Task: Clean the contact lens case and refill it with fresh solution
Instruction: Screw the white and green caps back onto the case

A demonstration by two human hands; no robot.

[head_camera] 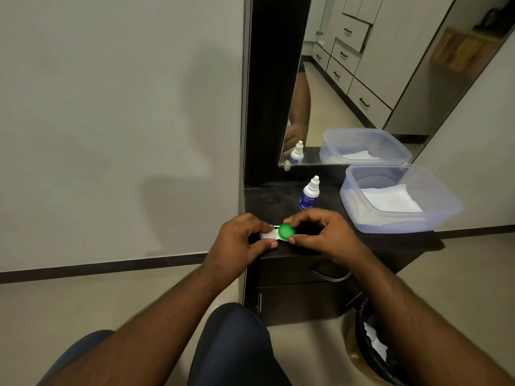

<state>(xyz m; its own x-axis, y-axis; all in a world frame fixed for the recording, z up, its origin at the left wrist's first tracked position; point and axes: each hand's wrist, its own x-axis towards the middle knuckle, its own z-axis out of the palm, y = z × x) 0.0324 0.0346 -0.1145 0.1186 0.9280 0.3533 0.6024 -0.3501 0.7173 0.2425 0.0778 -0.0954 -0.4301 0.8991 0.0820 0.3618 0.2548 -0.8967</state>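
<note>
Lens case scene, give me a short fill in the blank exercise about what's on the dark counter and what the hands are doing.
1. The right hand grips the lens case cap coloured ____.
2. The left hand holds the case's ____ cap end.
3. The solution bottle stands upright with its cap ____.
4. The folded white paper lies inside the clear plastic ____.

Missing words: green; white; on; tub
</note>
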